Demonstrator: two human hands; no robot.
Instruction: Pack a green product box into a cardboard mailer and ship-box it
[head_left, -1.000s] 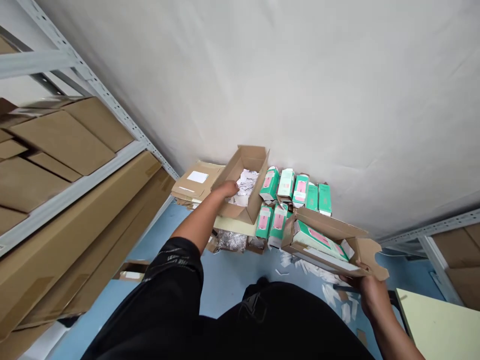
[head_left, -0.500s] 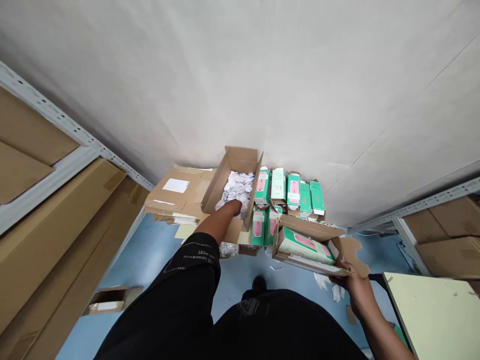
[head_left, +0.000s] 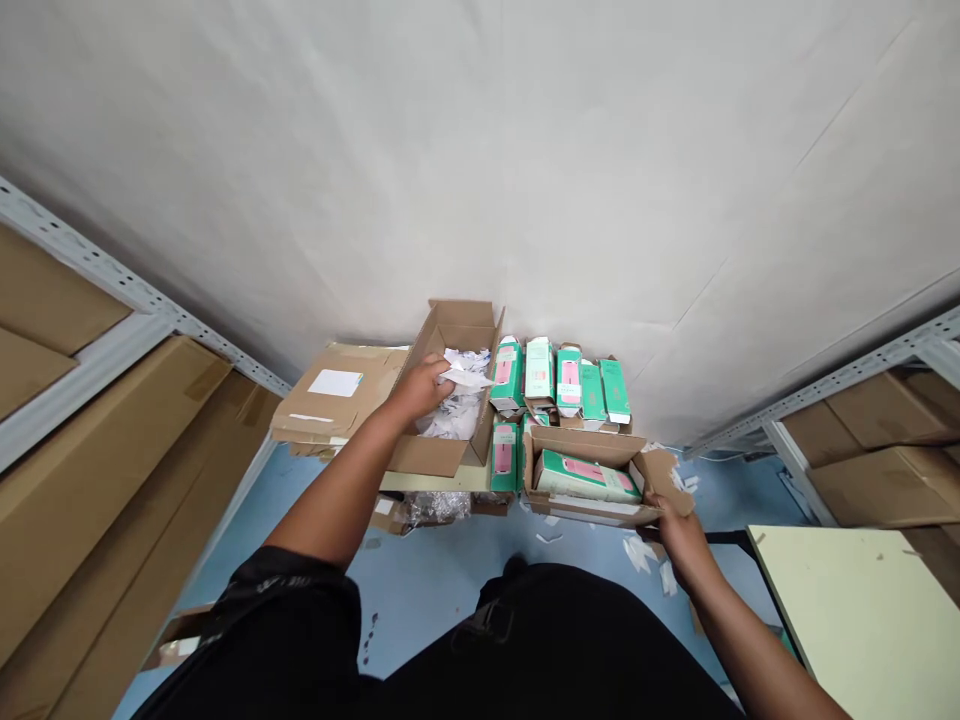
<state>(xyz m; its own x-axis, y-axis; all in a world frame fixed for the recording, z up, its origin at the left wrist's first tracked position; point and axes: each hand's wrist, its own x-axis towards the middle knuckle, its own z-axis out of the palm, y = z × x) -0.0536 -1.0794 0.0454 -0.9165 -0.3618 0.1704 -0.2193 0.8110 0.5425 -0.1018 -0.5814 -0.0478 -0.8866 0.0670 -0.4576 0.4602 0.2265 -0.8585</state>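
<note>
My left hand is closed on some white paper scraps, lifted at the left side of an open cardboard box. More crumpled white paper lies inside that box. On the right, my right hand grips the end flap of a smaller open carton, its fingers partly hidden behind the cardboard. A green and pink product box lies in this carton. Between the two cardboard boxes stand several green boxes, with a further green box in front.
Flattened cardboard is stacked left of the paper-filled box. Bubble wrap shows below the table edge. Shelves with cartons flank both sides, and a pale tabletop is at lower right. Paper scraps litter the blue floor.
My left hand has risen from inside the box and moved left, bringing paper scraps with it. My right hand still holds the carton, and the view has shifted slightly.
</note>
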